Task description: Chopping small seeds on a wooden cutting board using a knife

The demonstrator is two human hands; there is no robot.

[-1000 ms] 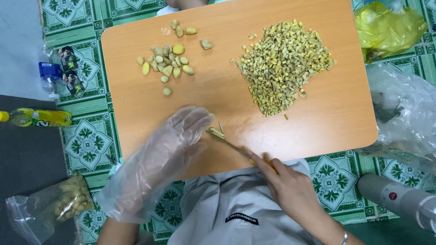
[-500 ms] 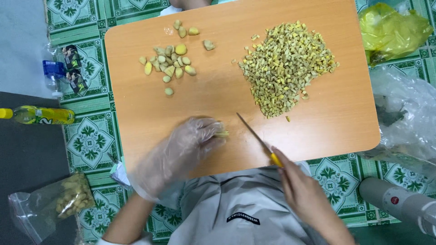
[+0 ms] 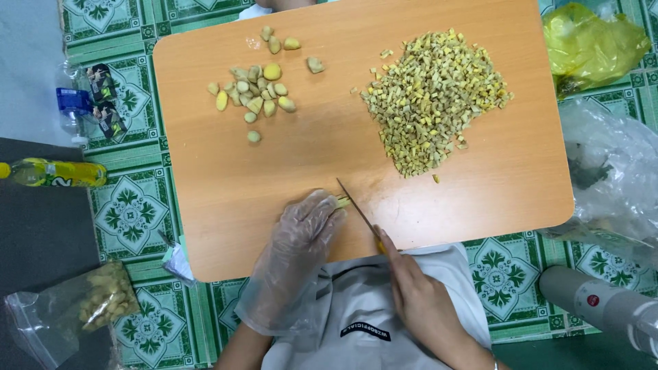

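Note:
My left hand (image 3: 296, 240), in a loose clear plastic glove, presses a small yellowish ginger piece (image 3: 343, 202) against the wooden cutting board (image 3: 274, 171) near its front edge. A thin knife (image 3: 358, 211) with a yellow handle is gripped in my bare right hand (image 3: 418, 298), and its blade rests edge-down right beside the held piece. At the board's back left lie several whole peeled ginger pieces (image 3: 257, 92). On the back right sits a heap of chopped ginger bits (image 3: 432, 99).
A yellow plastic bag (image 3: 589, 44) lies at the top right, clear crumpled plastic (image 3: 610, 178) at the right, a grey-white cylinder (image 3: 603, 305) at the bottom right. On the left are a small bottle (image 3: 86, 103), a yellow bottle (image 3: 55, 173) and a bag of ginger (image 3: 89, 301).
My left hand has slid right along the board's front edge with the ginger piece. The knife has swung from lying flat to standing steep beside the fingertips.

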